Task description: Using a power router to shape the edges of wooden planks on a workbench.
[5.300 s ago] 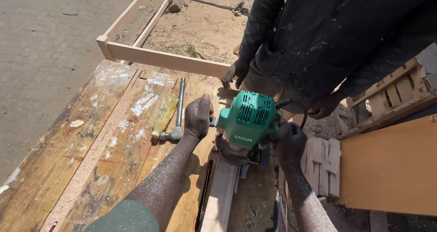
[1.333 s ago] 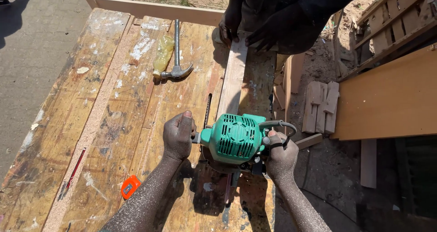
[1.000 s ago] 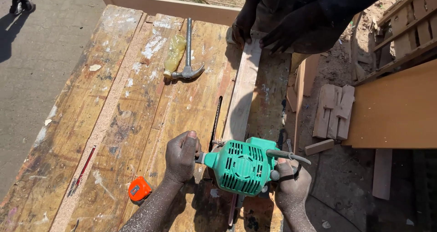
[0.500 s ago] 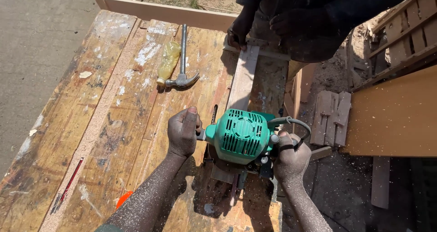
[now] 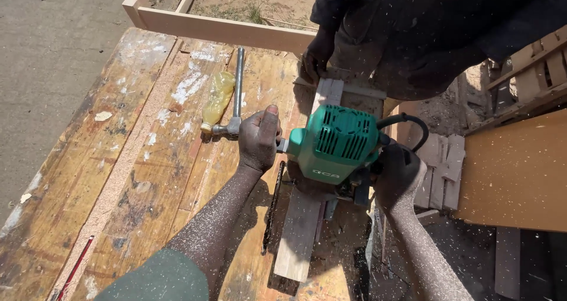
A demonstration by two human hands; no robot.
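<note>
A green power router point(image 5: 336, 141) stands on a narrow pale wooden strip point(image 5: 301, 230) that lies along the workbench point(image 5: 118, 177). My left hand point(image 5: 258, 138) grips the router's left handle and my right hand point(image 5: 397, 170) grips its right handle, next to the black power cord point(image 5: 407, 124). Both forearms are dusted with sawdust, and chips fly through the air. At the far end of the strip, another person in dark clothes presses a hand point(image 5: 316, 56) down on the wood.
A steel claw hammer point(image 5: 235, 100) and a yellowish plastic bottle point(image 5: 215, 100) lie on the bench left of the router. A pale wooden frame point(image 5: 224, 29) lies at the far edge. A red pencil point(image 5: 74, 268) sits near left. Boards and wood blocks point(image 5: 443, 171) lie at the right.
The router first came toward me along the strip, and now has moved away again toward the other person. My hands stayed on its handles; the view shifted.
</note>
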